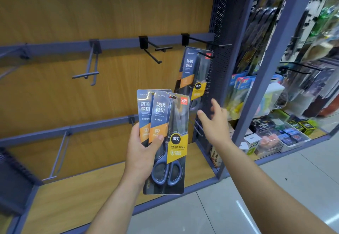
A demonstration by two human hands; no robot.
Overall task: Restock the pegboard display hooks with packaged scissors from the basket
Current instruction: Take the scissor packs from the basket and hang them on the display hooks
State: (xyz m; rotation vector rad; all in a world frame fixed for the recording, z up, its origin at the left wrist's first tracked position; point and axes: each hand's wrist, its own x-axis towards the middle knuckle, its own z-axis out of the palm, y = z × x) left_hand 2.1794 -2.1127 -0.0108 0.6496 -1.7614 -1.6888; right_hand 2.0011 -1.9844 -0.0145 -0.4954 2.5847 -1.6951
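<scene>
While standing before the wood-backed display bay (77,13) with its two grey rails, restocking with most of the work apparently remaining. Seeing only one packaged pair of scissors (194,74) hanging so far, on the black hook (205,41) at the right end of the upper rail (119,41), beside the perforated side panel (220,50). Finding the neighbouring black hook (156,48) near the middle of that rail bare, and likewise the grey hook (91,65) toward its left, plus a long grey hook (58,156) on the lower rail (73,127). Gripping two more scissor packs (165,138) fanned together in the left hand (141,153), thumb pressing the front card, below the stocked hook and in front of the lower rail's right end. Reaching with the right hand (214,121) toward the bay's right edge, fingers spread and holding nothing, just below the hanging pack. Judging the next step as taking one pack from the fan and threading its hang hole onto a bare hook. Not seeing the basket anywhere, so not telling how much stock is waiting.
</scene>
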